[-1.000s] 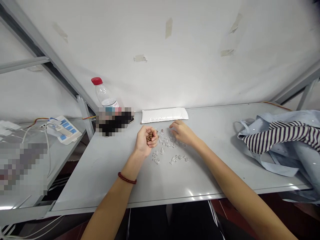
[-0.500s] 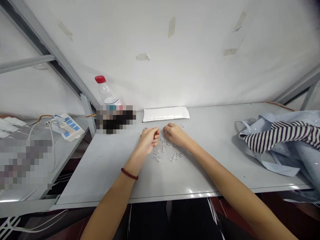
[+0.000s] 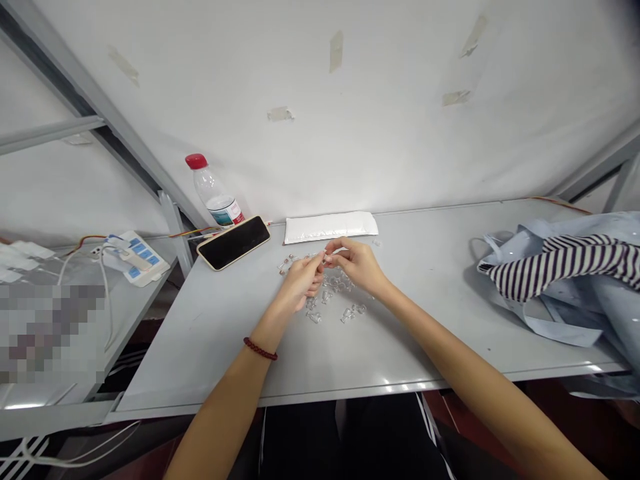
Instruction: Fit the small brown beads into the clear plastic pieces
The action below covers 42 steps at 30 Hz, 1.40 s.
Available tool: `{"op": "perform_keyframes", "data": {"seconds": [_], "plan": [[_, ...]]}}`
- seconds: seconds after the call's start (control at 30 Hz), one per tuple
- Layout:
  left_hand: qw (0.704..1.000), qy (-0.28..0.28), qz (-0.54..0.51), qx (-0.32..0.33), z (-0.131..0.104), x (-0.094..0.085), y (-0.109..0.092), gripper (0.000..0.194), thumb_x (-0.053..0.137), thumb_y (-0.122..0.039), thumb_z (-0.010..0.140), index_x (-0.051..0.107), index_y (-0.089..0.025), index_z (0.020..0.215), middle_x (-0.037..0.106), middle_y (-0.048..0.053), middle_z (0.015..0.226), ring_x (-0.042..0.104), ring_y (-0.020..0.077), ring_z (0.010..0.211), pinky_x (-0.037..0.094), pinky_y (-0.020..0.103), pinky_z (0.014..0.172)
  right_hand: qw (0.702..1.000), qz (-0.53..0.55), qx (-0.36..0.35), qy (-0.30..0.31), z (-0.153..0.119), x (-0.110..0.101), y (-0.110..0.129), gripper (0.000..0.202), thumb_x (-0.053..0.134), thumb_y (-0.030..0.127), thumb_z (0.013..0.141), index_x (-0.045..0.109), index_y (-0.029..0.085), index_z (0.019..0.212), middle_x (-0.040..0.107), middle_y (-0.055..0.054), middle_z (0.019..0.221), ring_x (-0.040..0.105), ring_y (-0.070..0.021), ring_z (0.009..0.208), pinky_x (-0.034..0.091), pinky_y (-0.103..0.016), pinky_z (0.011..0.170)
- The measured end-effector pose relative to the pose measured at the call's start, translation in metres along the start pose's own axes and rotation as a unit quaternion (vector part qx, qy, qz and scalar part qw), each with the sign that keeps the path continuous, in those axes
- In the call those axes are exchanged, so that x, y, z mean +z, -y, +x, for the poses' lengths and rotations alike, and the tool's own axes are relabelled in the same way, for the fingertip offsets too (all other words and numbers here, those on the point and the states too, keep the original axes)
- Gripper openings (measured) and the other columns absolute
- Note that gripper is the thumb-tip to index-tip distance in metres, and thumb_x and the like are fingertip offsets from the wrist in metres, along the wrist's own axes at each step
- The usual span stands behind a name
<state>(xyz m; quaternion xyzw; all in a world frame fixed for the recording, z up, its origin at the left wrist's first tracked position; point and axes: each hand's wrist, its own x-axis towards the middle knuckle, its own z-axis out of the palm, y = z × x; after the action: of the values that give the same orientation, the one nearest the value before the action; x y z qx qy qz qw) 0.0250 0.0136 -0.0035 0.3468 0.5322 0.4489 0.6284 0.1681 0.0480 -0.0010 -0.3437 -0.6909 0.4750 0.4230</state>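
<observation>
Over the middle of the grey table, my left hand is closed, with thumb and forefinger pinched together. Against its fingertips press the pinched thumb and forefinger of my right hand. Whatever lies between the fingers is too small and too covered to name. Below and between the hands lie several small clear bottle-shaped pieces, some partly hidden by my right hand. Just left of my left hand rest several tiny clear pieces with brownish ends. A red bead bracelet circles my left wrist.
Behind the hands lies a flat white packet. A phone leans near a red-capped bottle at back left. A power strip with cables sits further left. Blue cloth with a striped band covers the right end.
My right hand has lifted off the clear pieces and moved left, bringing its fingertips to my left hand's. The left hand stays nearly in place, its thumb now stretched towards the right.
</observation>
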Motion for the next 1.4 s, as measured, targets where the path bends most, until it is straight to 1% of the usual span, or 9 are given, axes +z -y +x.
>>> {"op": "perform_keyframes", "data": {"seconds": [0.27, 0.4, 0.53, 0.63, 0.77, 0.9, 1.07, 1.23, 1.4], "plan": [[0.996, 0.040, -0.052, 0.053, -0.003, 0.001, -0.004, 0.034, 0.066, -0.031, 0.077, 0.043, -0.017, 0.058, 0.026, -0.011, 0.045, 0.016, 0.0005, 0.035, 0.010, 0.016, 0.035, 0.994, 0.044, 0.030, 0.090, 0.002, -0.005, -0.003, 0.016, 0.057, 0.017, 0.078, 0.058, 0.018, 0.095, 0.063, 0.001, 0.074, 0.062, -0.0122, 0.061, 0.052, -0.031, 0.065], [0.991, 0.027, -0.120, 0.055, -0.003, -0.002, -0.010, 0.037, 0.063, -0.025, 0.076, 0.033, -0.019, 0.054, 0.024, -0.011, 0.046, 0.015, 0.0012, 0.035, 0.012, 0.016, 0.033, 0.997, 0.013, 0.028, 0.064, 0.003, -0.011, -0.003, 0.013, 0.060, 0.019, 0.077, 0.061, 0.016, 0.089, 0.064, -0.001, 0.075, 0.057, -0.0107, 0.059, 0.049, -0.029, 0.062], [0.997, -0.002, -0.049, 0.058, -0.004, 0.000, -0.006, 0.040, 0.064, -0.039, 0.079, 0.039, -0.018, 0.057, 0.025, -0.010, 0.046, 0.016, 0.0007, 0.034, 0.010, 0.016, 0.034, 0.998, 0.021, 0.020, 0.057, 0.001, -0.009, -0.001, 0.016, 0.060, 0.018, 0.075, 0.060, 0.017, 0.092, 0.064, -0.001, 0.076, 0.058, -0.0117, 0.062, 0.050, -0.030, 0.064], [0.998, 0.034, 0.007, 0.049, -0.004, 0.002, -0.002, 0.042, 0.067, -0.047, 0.077, 0.044, -0.016, 0.059, 0.023, -0.010, 0.047, 0.017, 0.0004, 0.035, 0.008, 0.016, 0.036, 0.998, 0.007, 0.008, 0.058, 0.000, -0.006, 0.001, 0.013, 0.057, 0.015, 0.075, 0.059, 0.017, 0.088, 0.064, 0.000, 0.073, 0.057, -0.0112, 0.061, 0.049, -0.029, 0.063], [0.992, 0.105, -0.055, 0.034, -0.005, -0.001, -0.003, 0.044, 0.067, -0.046, 0.078, 0.040, -0.018, 0.057, 0.021, -0.010, 0.047, 0.014, 0.0011, 0.036, 0.010, 0.017, 0.035, 0.996, 0.040, 0.019, 0.077, 0.003, -0.009, 0.005, 0.010, 0.061, 0.022, 0.076, 0.062, 0.016, 0.084, 0.062, 0.001, 0.068, 0.053, -0.0097, 0.055, 0.045, -0.027, 0.057], [0.991, 0.108, -0.070, 0.040, -0.005, -0.001, -0.004, 0.051, 0.064, -0.048, 0.079, 0.031, -0.020, 0.054, 0.021, -0.010, 0.046, 0.012, 0.0020, 0.036, 0.010, 0.018, 0.035, 0.994, 0.060, 0.024, 0.088, 0.004, -0.014, 0.011, 0.017, 0.064, 0.030, 0.077, 0.064, 0.014, 0.082, 0.062, -0.001, 0.066, 0.052, -0.0099, 0.055, 0.044, -0.026, 0.055], [0.985, -0.023, 0.026, 0.167, -0.005, 0.004, 0.001, 0.049, 0.069, -0.039, 0.077, 0.036, -0.017, 0.048, 0.027, -0.007, 0.044, 0.020, 0.0022, 0.037, 0.010, 0.020, 0.037, 0.998, -0.043, 0.009, 0.050, -0.001, -0.010, 0.012, 0.011, 0.060, 0.026, 0.079, 0.063, 0.015, 0.081, 0.061, 0.000, 0.065, 0.054, -0.0109, 0.055, 0.042, -0.025, 0.052], [0.970, -0.018, -0.227, 0.089, -0.004, -0.012, -0.016, 0.043, 0.057, -0.030, 0.084, 0.032, -0.019, 0.051, 0.022, -0.010, 0.042, 0.015, 0.0028, 0.032, 0.011, 0.020, 0.033, 0.985, -0.169, -0.033, 0.006, 0.004, -0.017, -0.001, 0.007, 0.056, 0.020, 0.082, 0.061, 0.016, 0.078, 0.062, -0.002, 0.066, 0.055, -0.0131, 0.059, 0.044, -0.028, 0.060], [0.940, -0.006, -0.329, 0.084, -0.005, -0.029, -0.027, 0.027, 0.045, -0.018, 0.083, 0.043, -0.016, 0.055, 0.031, -0.007, 0.045, 0.022, 0.0029, 0.031, 0.017, 0.018, 0.031, 0.930, -0.363, -0.007, 0.062, 0.010, -0.031, -0.018, 0.011, 0.054, 0.016, 0.084, 0.065, 0.015, 0.084, 0.066, -0.007, 0.079, 0.057, -0.0180, 0.071, 0.042, -0.030, 0.065]]}}
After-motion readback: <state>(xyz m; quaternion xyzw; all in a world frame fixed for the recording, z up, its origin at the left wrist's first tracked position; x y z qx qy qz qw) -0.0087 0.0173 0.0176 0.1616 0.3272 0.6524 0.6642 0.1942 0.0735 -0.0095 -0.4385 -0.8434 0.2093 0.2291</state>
